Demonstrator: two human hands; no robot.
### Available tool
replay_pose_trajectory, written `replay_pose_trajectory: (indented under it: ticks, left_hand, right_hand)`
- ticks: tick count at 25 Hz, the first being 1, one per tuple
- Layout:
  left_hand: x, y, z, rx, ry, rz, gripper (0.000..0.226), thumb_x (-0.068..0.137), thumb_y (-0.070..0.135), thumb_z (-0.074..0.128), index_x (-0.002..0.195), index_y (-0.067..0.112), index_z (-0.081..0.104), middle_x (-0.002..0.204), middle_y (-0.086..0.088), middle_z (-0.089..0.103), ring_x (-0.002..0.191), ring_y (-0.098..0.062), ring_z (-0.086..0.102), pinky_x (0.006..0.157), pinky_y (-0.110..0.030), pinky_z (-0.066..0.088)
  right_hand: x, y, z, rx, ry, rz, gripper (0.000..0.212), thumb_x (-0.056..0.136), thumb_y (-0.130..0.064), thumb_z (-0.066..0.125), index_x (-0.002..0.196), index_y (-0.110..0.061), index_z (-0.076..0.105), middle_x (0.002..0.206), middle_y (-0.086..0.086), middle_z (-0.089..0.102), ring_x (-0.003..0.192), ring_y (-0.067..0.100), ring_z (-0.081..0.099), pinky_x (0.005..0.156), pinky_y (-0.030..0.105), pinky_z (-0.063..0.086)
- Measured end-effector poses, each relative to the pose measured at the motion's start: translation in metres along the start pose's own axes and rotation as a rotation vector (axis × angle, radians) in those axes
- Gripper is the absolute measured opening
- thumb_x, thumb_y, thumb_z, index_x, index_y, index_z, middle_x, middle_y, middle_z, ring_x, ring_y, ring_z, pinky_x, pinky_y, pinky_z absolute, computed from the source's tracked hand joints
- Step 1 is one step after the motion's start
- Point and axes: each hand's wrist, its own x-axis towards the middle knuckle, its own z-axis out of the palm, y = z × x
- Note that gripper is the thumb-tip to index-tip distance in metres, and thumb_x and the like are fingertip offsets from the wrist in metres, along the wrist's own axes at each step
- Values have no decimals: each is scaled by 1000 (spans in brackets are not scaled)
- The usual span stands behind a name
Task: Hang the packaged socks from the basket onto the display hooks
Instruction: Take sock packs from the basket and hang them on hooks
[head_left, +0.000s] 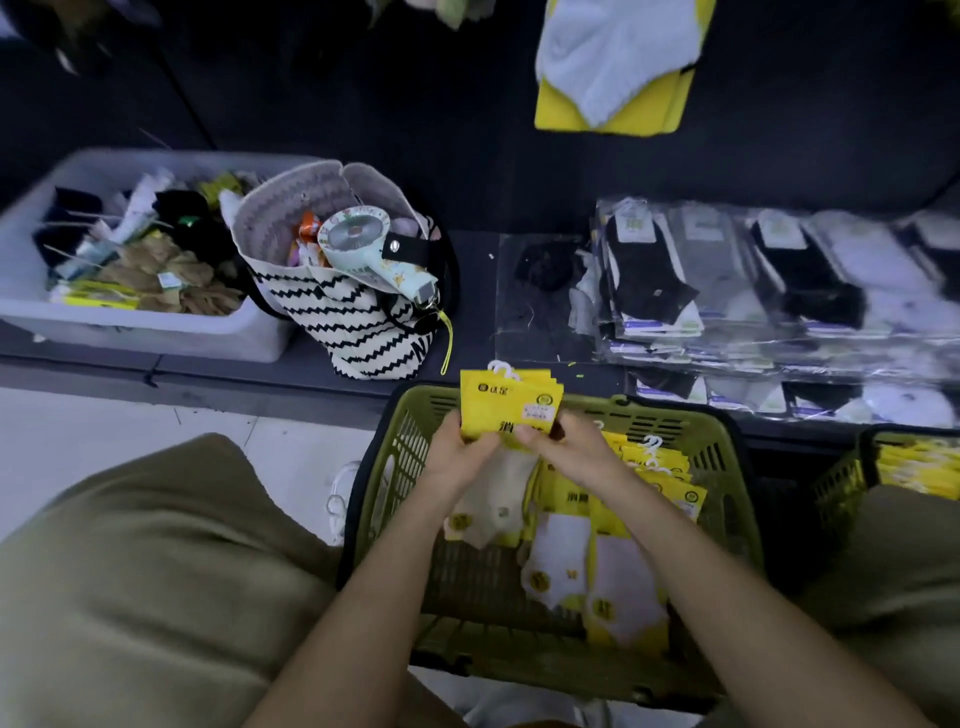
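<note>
Forearms: both reach forward over the green basket (415, 426).
Left hand (457, 447): fingers curled round the sock bundle's left edge.
Right hand (566, 441): pinches the bundle's right edge.
Sock bundle (511, 400): yellow-carded packs, upright above the basket's far rim, white hanger loops uppermost.
Remaining packs (623, 587): lying in the basket.
Procedure: square the cards and align all loops before lifting; display hooks not in view.

Single wide-angle head view; looks forward and steeply down from above the lap; basket (670, 413) near, straight below; shelf (470, 260) further ahead, at top.
</note>
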Motion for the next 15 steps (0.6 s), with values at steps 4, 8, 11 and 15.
replay_pose_trajectory:
  ticks: [4,8,11,15]
  left_hand:
    - [-9,67,4,-108,-19,256,22,86,4,58,101,20,58,98,-2,67,90,-15,63,81,-27,50]
    - [-19,125,2,-255,-95,363,23,86,9,64,98,27,56,97,7,70,92,-12,67,81,-28,55]
    - [-26,160,1,-382,-122,422,28,83,35,61,109,23,57,109,-2,70,101,-20,67,87,-38,55]
    - [-29,199,1,-447,1,455,38,84,34,62,115,13,56,111,-11,68,101,-28,66,90,-51,52]
  right_hand:
    - [-2,-64,-55,102,324,-129,35,73,-38,76,93,-20,53,89,-3,63,83,12,58,73,28,46]
    - [-9,-114,-98,148,406,-269,20,73,-30,77,70,-23,58,75,2,68,70,21,60,66,36,50]
    - [-12,-144,-125,205,412,-347,14,72,-23,78,71,-23,64,75,-5,73,81,26,68,72,36,55]
    - [-15,-183,-157,193,359,-452,18,76,-17,75,80,-27,60,85,1,73,78,19,69,72,31,57]
